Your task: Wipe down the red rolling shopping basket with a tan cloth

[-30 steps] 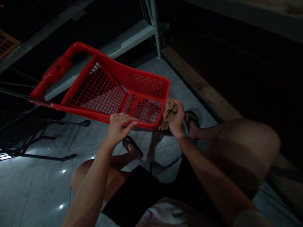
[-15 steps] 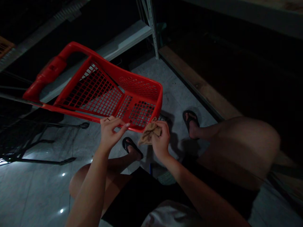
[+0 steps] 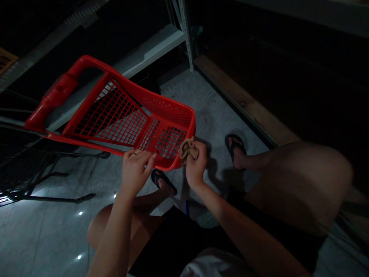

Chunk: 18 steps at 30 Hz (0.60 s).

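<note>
The right hand (image 3: 196, 161), fingers bunched around a brown cloth (image 3: 187, 149), is now back against the right-end rim of the red shopping basket (image 3: 138, 90), left of frame centre, bringing cloth to plastic again, while the left hand's (image 3: 137, 167) fingers bend at its near rim, grip unclear.

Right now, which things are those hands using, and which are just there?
In use:
red cart, with the fingers of the left hand at its rim
brown cloth, bunched in the right hand by the cart's corner

Just there:
metal shelf, beyond the cart
orange slatted thing, at the picture's left edge
</note>
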### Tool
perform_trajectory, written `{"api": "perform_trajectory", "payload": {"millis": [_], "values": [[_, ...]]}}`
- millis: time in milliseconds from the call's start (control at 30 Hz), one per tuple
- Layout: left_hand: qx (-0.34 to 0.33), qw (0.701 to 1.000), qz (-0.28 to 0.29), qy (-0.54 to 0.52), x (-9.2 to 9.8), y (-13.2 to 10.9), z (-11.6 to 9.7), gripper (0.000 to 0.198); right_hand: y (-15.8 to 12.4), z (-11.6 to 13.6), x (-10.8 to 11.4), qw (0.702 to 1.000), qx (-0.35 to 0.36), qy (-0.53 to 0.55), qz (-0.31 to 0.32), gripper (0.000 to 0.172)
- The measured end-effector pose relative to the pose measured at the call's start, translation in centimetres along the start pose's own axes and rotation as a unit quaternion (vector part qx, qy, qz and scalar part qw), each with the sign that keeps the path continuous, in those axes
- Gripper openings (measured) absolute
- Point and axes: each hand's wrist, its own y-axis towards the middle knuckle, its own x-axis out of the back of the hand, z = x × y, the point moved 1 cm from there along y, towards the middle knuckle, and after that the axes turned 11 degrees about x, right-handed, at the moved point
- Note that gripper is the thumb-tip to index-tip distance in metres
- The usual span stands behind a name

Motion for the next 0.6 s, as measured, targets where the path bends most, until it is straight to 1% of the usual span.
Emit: {"api": "perform_trajectory", "payload": {"millis": [33,67,100,133,167,233,300,333,367,400,433,467,533,600], "values": [[-0.004,1.0,0.012,0.008,-0.1,-0.2,-1.0,0.037,-2.2,0.8,0.0,0.999,-0.03,0.017,-0.003,0.034],[-0.008,1.0,0.024,0.01,-0.2,-0.6,-2.0,0.034,-3.7,1.3,-0.1,0.998,-0.057,0.038,0.01,0.034],[-0.007,0.999,0.034,0.009,-0.3,-1.0,-3.1,0.035,-4.3,1.5,-0.5,0.995,-0.085,0.058,0.016,0.034],[-0.002,0.999,0.041,0.01,-0.5,-1.4,-4.0,0.04,-4.1,1.4,-0.9,0.991,-0.11,0.074,0.012,0.032],[0.005,0.999,0.047,0.012,-0.7,-1.9,-4.6,0.044,-3.0,0.9,-1.5,0.988,-0.128,0.086,0.001,0.031],[0.013,0.999,0.05,0.012,-1.2,-2.7,-5.0,0.046,1.1,-0.5,-2.8,0.986,-0.139,0.088,-0.042,0.028],[0.008,0.999,0.042,-0.001,-1.5,-3.1,-4.4,0.049,6.0,-1.9,-4.1,0.989,-0.108,0.068,-0.079,0.027],[0.002,0.999,0.037,-0.01,-1.6,-3.1,-4.0,0.05,7.8,-2.5,-4.6,0.992,-0.087,0.055,-0.069,0.024],[-0.004,0.999,0.034,-0.017,-1.7,-3.1,-3.5,0.05,9.0,-2.8,-5.1,0.995,-0.067,0.039,-0.059,0.021],[-0.005,0.999,0.03,-0.021,-1.7,-2.9,-3.0,0.049,9.2,-2.9,-5.4,0.997,-0.054,0.023,-0.047,0.019],[-0.004,0.999,0.027,-0.02,-1.7,-2.7,-2.6,0.048,8.5,-2.8,-5.5,0.998,-0.049,0.008,-0.034,0.018],[-0.002,1.0,0.024,-0.017,-1.8,-2.5,-2.4,0.047,6.8,-2.5,-5.5,0.998,-0.052,-0.004,-0.024,0.017],[0.002,1.0,0.019,-0.007,-1.8,-2.1,-2.0,0.045,1.8,-1.7,-5.1,0.997,-0.071,-0.014,0.004,0.016],[0.012,1.0,0.014,0.002,-1.9,-1.9,-1.8,0.046,-3.7,-0.6,-4.7,0.994,-0.069,-0.001,0.081,0.011]]}}
